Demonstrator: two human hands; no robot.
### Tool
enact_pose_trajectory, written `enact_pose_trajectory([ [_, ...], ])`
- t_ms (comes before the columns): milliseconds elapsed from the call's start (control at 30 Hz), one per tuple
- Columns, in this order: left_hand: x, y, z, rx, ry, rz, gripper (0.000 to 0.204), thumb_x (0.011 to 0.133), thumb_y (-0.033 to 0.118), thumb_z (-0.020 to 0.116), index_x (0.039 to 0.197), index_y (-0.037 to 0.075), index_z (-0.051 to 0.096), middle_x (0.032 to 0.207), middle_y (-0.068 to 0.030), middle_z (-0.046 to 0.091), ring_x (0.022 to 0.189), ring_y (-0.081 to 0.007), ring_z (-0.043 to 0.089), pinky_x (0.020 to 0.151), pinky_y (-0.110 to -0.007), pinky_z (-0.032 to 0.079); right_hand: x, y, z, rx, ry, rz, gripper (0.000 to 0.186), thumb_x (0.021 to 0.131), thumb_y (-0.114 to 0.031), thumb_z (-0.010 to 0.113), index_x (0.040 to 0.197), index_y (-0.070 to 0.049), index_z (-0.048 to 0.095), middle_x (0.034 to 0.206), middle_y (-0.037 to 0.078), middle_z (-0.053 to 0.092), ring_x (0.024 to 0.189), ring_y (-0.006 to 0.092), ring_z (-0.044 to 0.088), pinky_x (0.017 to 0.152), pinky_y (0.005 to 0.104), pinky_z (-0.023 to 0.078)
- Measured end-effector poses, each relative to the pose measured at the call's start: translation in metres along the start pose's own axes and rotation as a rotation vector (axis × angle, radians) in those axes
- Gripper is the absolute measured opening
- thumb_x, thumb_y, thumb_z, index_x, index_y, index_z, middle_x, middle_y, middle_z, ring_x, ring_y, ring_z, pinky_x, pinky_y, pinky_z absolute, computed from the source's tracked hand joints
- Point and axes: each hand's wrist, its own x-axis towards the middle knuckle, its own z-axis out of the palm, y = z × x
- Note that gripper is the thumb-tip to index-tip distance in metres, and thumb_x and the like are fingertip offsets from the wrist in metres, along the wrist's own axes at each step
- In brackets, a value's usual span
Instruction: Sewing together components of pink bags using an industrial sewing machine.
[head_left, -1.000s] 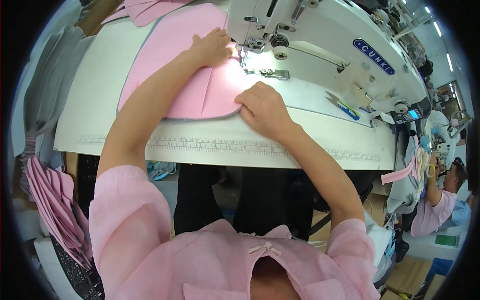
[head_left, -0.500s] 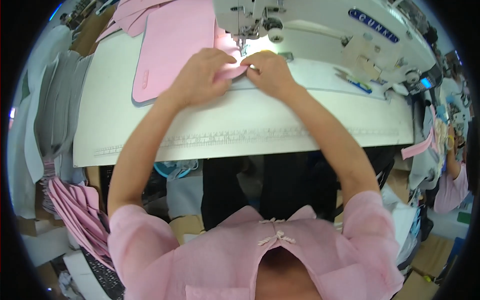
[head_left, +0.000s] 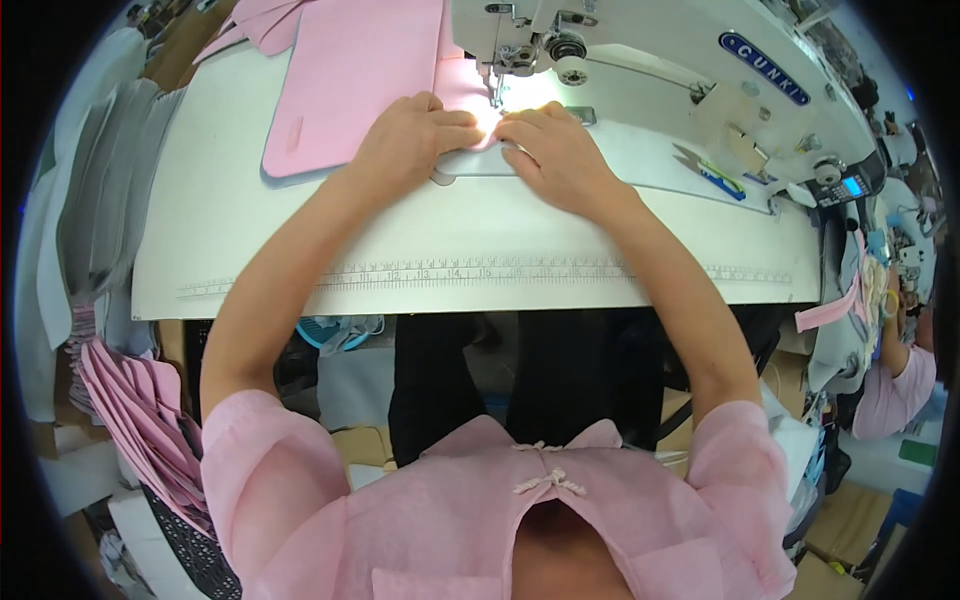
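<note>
A pink fabric piece lies under the presser foot of a white sewing machine, its lower edge between my hands. My left hand grips it left of the foot, fingers close together and pointing right. At the right of the foot, my right hand has its fingertips and thumb at the curved edge. The exact grip is partly hidden by the fingers and the bright lamp glare. A larger pink panel with grey edging and a rounded corner lies beside my left forearm.
Blue-green thread snips lie on the white table by the machine arm. A printed ruler runs along the near edge. Grey layered pieces and pink strips hang at left. Another person sits far right.
The fabric edge, raised between my fingers before, now lies flatter by the presser foot. My right hand has shifted slightly right and its thumb stands lower. The whole view has moved a little.
</note>
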Motion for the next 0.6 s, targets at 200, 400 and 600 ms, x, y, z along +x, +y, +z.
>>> enact_pose_trajectory([
  [200,0.009,-0.005,0.009,0.121,-0.039,-0.112,0.023,0.071,0.007,0.049,0.088,0.013,0.062,0.099,0.0063,0.059,0.076,-0.0214,0.051,0.069,-0.03,0.044,-0.001,0.001,0.013,-0.064,0.119,0.081,0.018,0.072,-0.015,0.054,0.088,-0.009,0.059,0.088,0.004,0.055,0.081,0.0243,0.049,0.075,0.0331,0.041],
  [400,0.018,0.008,0.023,0.21,0.056,-0.2,0.02,0.071,0.009,0.05,0.085,0.016,0.062,0.09,0.0061,0.06,0.073,-0.0188,0.051,0.064,-0.031,0.042,-0.006,0.011,0.01,-0.009,0.176,0.138,0.013,0.073,-0.016,0.054,0.08,-0.008,0.061,0.085,0.005,0.055,0.08,0.0245,0.049,0.072,0.0328,0.042],
  [600,0.026,0.02,0.03,0.267,0.065,-0.325,0.018,0.07,0.006,0.05,0.081,0.013,0.062,0.086,0.0038,0.06,0.074,-0.0197,0.051,0.063,-0.032,0.041,-0.006,0.014,0.01,0.006,0.192,0.093,0.011,0.073,-0.012,0.055,0.081,-0.006,0.059,0.083,0.007,0.055,0.077,0.0247,0.049,0.069,0.0328,0.041],
])
